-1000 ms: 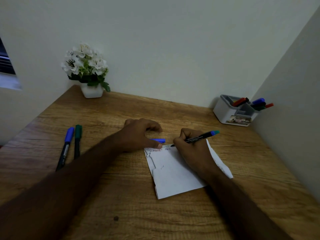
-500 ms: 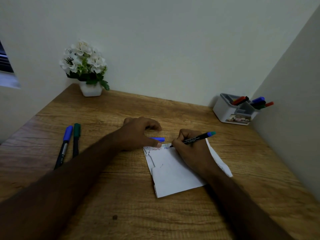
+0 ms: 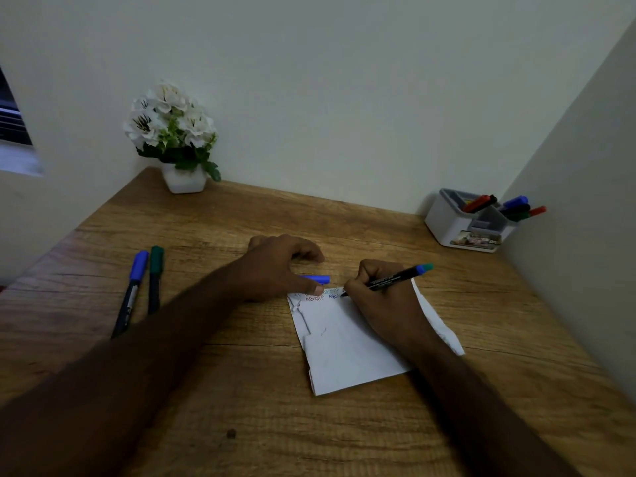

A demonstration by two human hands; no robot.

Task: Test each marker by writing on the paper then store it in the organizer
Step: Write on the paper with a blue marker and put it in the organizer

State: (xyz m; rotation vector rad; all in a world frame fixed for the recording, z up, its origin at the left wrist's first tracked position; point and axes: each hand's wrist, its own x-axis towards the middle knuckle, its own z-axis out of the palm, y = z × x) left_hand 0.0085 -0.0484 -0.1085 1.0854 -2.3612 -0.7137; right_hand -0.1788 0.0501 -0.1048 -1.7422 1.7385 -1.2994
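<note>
- Your right hand grips the marker in a writing pinch, fingers curled round the barrel, tip down on the top edge of the paper. Over the last second the hand has barely shifted; the tip sits at much the same spot on the top line.
- Blue lettering now trails just left of the tip, after a run of reddish letters. Too small to read for certain. Judgement: the ink flows, so this marker is passing its test.
- Your left hand has stayed put: thumb pressing the paper's top left corner, fingers arched loosely over the blue cap. You seem to hold the cap against the thumb, but the grip itself is hidden.
- The paper has not slid on the desk; the pinned corner is doing its job.
- The organizer stands at the back right, against the wall, well apart from the paper. Several markers already stick out of it, red, blue and dark ones.
- The blue marker and the green marker lie capped side by side on the left, untouched in all three views. Judgement: two more tests wait after this one.
- Next, likely: lift the tip, recap, reach to the organizer. Risk: a smear if the wrist drags over wet ink.
- A flower pot sits at the back left, clear of the work.
</note>
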